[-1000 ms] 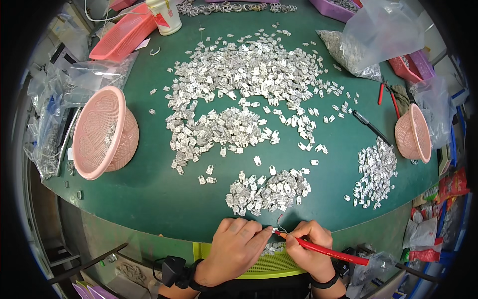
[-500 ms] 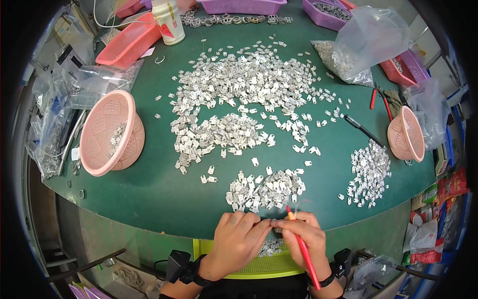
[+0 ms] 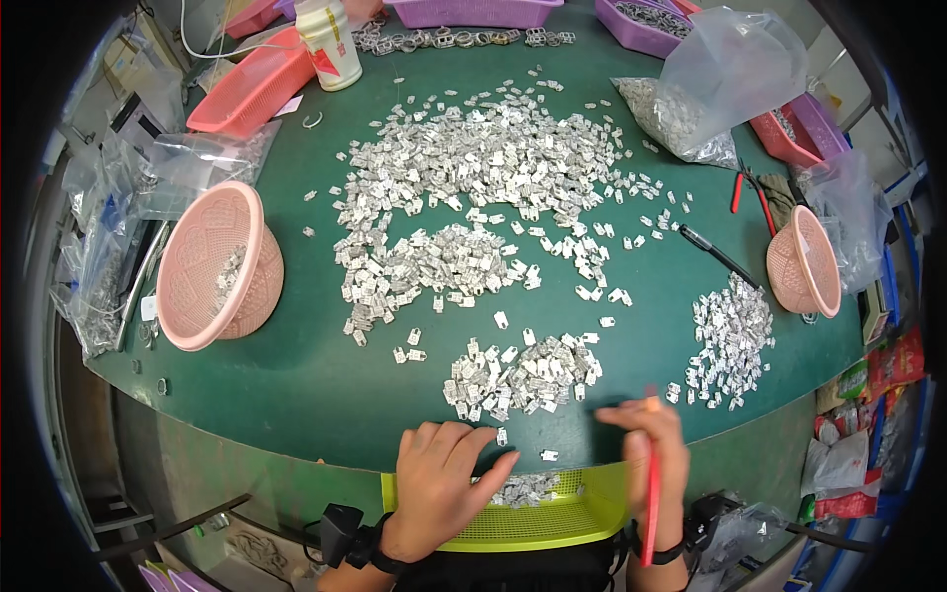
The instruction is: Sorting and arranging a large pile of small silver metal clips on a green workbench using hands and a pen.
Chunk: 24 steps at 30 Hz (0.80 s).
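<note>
My left hand (image 3: 442, 481) rests at the table's near edge with its fingers spread and nothing in them. My right hand (image 3: 659, 456) is raised off to the right, closed around a slim red pen-shaped tool (image 3: 652, 503); its exact kind is unclear. A small pile of flat silver metal pieces (image 3: 523, 375) lies just beyond my hands. One loose piece (image 3: 502, 436) sits by my left fingertips, and another piece (image 3: 549, 455) is at the edge between my hands. Below the edge, a yellow-green basket (image 3: 533, 533) holds more such pieces.
A large spread of similar pieces (image 3: 483, 168) covers the middle of the green table. Another pile (image 3: 730, 340) lies right, by a black pen (image 3: 718, 259) and a small pink basket (image 3: 817, 261). A larger pink basket (image 3: 182, 266) stands left. Red-handled pliers (image 3: 764, 209) lie far right.
My hands have moved apart: the left slightly left with fingers spreading, the right to the right with the red tool. Two single pieces now show at the near edge.
</note>
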Each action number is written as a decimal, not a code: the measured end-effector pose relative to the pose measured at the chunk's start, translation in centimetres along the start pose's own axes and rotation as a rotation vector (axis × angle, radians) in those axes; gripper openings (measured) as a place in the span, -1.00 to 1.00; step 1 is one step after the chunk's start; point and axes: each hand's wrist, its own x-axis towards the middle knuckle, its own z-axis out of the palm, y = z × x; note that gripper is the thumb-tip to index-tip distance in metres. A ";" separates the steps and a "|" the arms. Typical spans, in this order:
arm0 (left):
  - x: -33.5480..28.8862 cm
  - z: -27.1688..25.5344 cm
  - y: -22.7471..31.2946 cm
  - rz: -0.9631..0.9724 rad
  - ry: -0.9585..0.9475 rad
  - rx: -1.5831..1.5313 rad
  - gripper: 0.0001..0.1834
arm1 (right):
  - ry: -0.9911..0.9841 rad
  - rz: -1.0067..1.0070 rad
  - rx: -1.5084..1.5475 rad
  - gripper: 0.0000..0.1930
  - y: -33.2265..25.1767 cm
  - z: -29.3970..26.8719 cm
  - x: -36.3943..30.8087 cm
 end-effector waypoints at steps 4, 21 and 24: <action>0.5 0.2 -0.1 0.011 0.001 0.023 -0.75 | -0.198 -0.193 -0.124 -0.80 -1.3 1.8 1.1; 0.7 -0.1 -0.1 0.095 -0.133 -0.071 -0.83 | -0.059 -0.103 0.048 -0.80 -1.2 2.6 0.9; 0.5 -0.1 -0.1 0.167 -0.081 -0.028 -0.85 | -0.037 -0.108 0.088 -0.79 -1.1 2.8 0.8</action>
